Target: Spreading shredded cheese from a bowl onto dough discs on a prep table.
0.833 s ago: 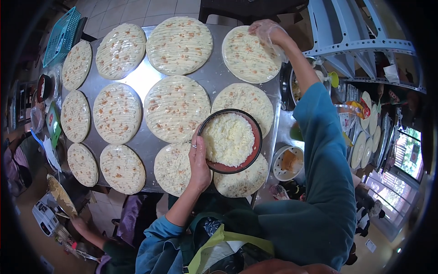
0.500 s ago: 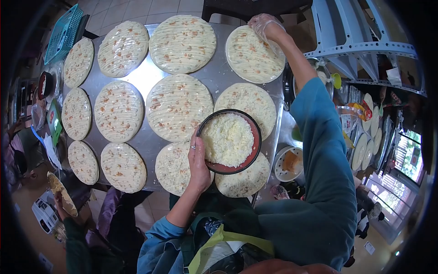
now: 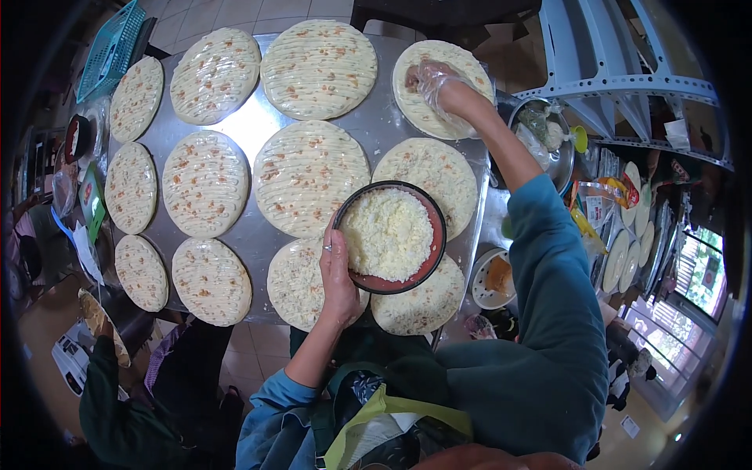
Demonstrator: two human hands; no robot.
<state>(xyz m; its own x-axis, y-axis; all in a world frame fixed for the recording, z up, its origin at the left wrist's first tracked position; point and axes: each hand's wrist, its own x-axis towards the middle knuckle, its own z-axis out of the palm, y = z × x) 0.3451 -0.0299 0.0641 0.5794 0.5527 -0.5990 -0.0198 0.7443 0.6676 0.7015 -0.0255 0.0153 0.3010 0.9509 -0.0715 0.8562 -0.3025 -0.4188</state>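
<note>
My left hand (image 3: 339, 282) grips a dark-rimmed red bowl (image 3: 423, 254) full of white crumbly shreds (image 3: 385, 232), held over the nearest dough rounds. My right hand (image 3: 435, 88), in a clear plastic glove, is down on the top-right dough round (image 3: 415, 117), its fingers curled and whatever they hold hidden. Below that, another round (image 3: 415, 168) carries a scattering of white bits. Other rounds (image 3: 312, 178) with wavy cream lines and orange bits lie on the metal table (image 3: 364, 125).
A teal basket (image 3: 108, 51) is at the back left. Grey perforated shelving (image 3: 619, 84) stands at the right, beside a metal bowl (image 3: 540, 133), a perforated white dish (image 3: 489, 286) and more stacked rounds. A co-worker's arm (image 3: 102, 368) holds a pan at the lower left.
My right hand has moved down and left from the far edge of the top-right round toward its middle. The co-worker at lower left has shifted; my left hand still holds the bowl.
</note>
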